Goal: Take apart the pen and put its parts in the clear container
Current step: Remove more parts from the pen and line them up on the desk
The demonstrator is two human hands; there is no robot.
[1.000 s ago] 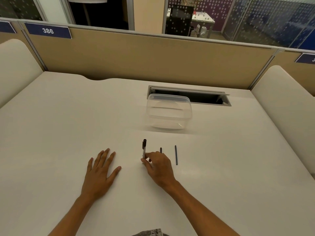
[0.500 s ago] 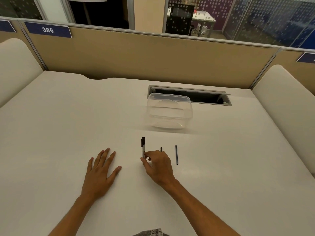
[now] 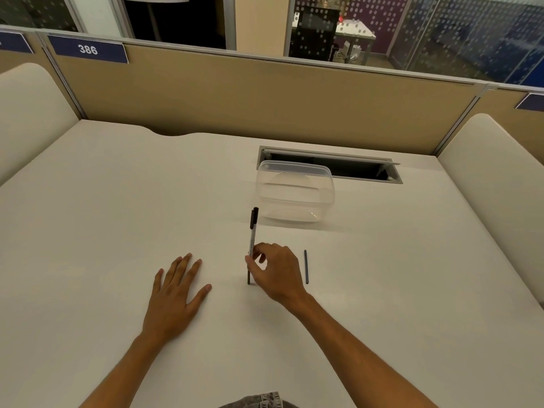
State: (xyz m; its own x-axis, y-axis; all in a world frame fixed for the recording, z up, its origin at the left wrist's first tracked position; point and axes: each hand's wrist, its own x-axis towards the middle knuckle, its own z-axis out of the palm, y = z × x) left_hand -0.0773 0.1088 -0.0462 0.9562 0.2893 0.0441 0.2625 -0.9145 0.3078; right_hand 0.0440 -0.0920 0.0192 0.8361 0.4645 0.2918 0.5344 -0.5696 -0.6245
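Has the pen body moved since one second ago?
Yes. The pen body, pinched by the right hand, is lifted; its capped end now reaches nearer the clear container.

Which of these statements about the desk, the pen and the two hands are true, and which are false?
1. The right hand pinches the pen barrel. True.
2. The left hand grips the clear container. False: it rests flat on the desk, fingers spread.
3. The thin dark refill lies inside the container. False: it lies on the desk, right of the right hand.
4. The container has no lid on. True.
5. The sign reads 386. True.
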